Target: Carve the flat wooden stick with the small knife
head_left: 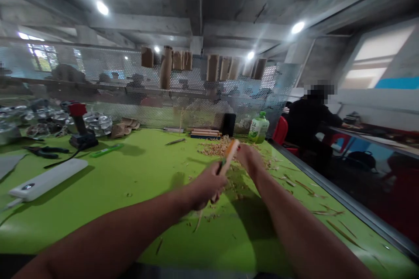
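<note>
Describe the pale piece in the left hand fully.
The pale piece looks like wood or bamboo, with an orange patch toward its upper end and dark green lower down. It slants up to the right above the green table, its lower part gripped by the left hand. The right hand is beside its upper end; contact is unclear.

drill left, bottle right, shavings between

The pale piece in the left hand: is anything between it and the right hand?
Nothing clearly visible: the right hand is beside the top of the pale piece; a small red spot there is too blurred to identify.
</note>
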{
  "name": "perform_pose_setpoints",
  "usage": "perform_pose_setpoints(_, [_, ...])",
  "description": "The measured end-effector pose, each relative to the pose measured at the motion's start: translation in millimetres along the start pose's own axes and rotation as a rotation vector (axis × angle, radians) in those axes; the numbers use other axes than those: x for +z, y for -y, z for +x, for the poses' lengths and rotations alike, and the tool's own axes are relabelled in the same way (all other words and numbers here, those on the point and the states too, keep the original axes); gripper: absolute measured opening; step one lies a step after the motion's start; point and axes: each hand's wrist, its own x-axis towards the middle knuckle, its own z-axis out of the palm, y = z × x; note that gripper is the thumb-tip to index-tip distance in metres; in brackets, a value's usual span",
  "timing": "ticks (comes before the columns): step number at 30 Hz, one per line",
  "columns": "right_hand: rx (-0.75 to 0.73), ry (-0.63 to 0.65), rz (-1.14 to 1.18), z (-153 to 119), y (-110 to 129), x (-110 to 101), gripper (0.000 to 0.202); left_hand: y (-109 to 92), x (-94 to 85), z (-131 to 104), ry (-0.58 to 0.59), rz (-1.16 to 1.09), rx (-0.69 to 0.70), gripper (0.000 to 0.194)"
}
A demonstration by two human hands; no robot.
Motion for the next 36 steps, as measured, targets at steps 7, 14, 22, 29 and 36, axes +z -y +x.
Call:
perform_pose_setpoints(7, [0.069, -0.015, 0.016, 10.1, -17.5, -2.3, 0.037, 3.0, -10.4, 9.4, 0.035, -0.195, 0.064, 0.058])
perform_pose_setpoints(14, [-0.065, 0.0, 0.139, -14.2, 28.4, 0.4, 0.035, 6.0, -33.5, 40.4, -0.055, -0.274, 0.116, 0.029])
perform_pose_setpoints(22, [-0.292, 0.025, -0.042, -43.6, 55.8, -5.9, 0.03, 10.4, -36.7, 51.0, -0.221, -0.076, 0.175, 0.024])
perform_pose_setpoints(29, [-0.301, 0.032, -0.101, -45.4, 60.3, -8.9, 0.029, 6.2, -26.9, 41.7, -0.282, 0.034, 0.119, 0.023])
perform_pose_setpoints(36, [-0.274, -0.03, -0.107, -35.1, 46.1, -12.0, 0.03, 10.5, -18.2, 36.5, -0.281, 0.15, 0.125, 0.03])
